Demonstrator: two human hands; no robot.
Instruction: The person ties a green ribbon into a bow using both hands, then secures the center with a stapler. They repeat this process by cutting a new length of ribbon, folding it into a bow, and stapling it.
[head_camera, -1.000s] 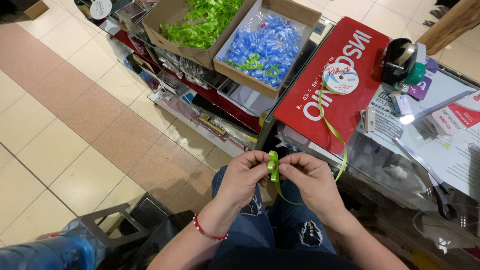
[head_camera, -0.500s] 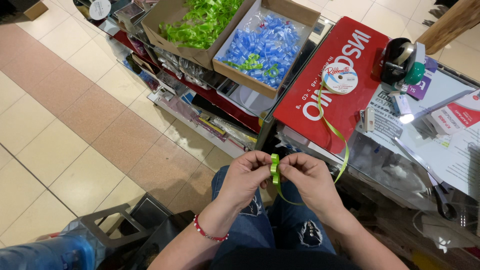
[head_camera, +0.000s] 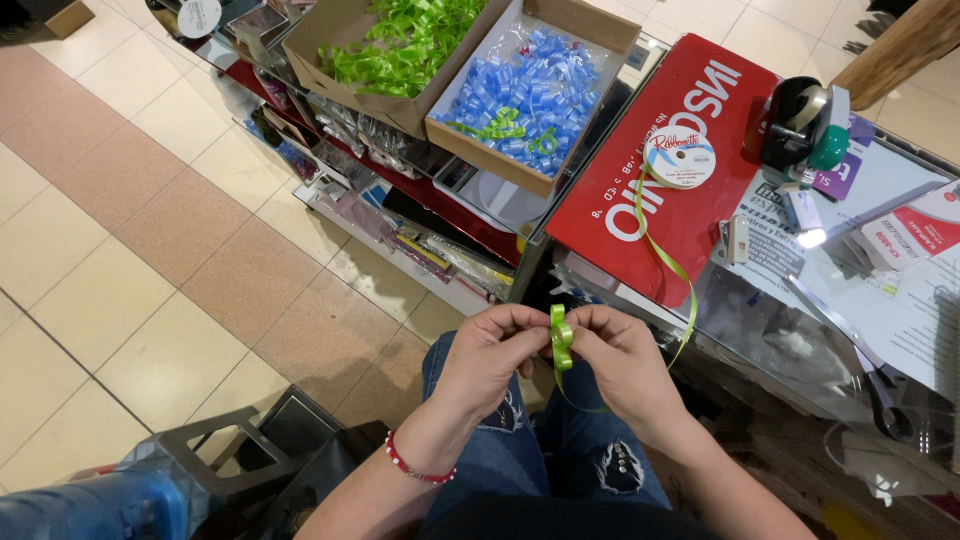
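Note:
My left hand (head_camera: 487, 358) and my right hand (head_camera: 620, 362) meet over my lap and pinch a small looped piece of lime green ribbon (head_camera: 561, 338) between their fingertips. A long strand of the same ribbon (head_camera: 668, 262) runs up from my right hand to a white ribbon spool (head_camera: 680, 160) lying on a red board (head_camera: 640, 150) on the glass counter. A red bead bracelet sits on my left wrist.
A cardboard box of green ribbon bows (head_camera: 400, 50) and a box of blue bows (head_camera: 530, 85) stand at the top. A black tape dispenser (head_camera: 805, 125), a stapler (head_camera: 735, 238), scissors (head_camera: 885, 395) and papers lie on the counter at right. Tiled floor lies to the left.
The hands have shifted slightly while working the ribbon; the green loops between the fingertips look tighter and more upright than a second ago.

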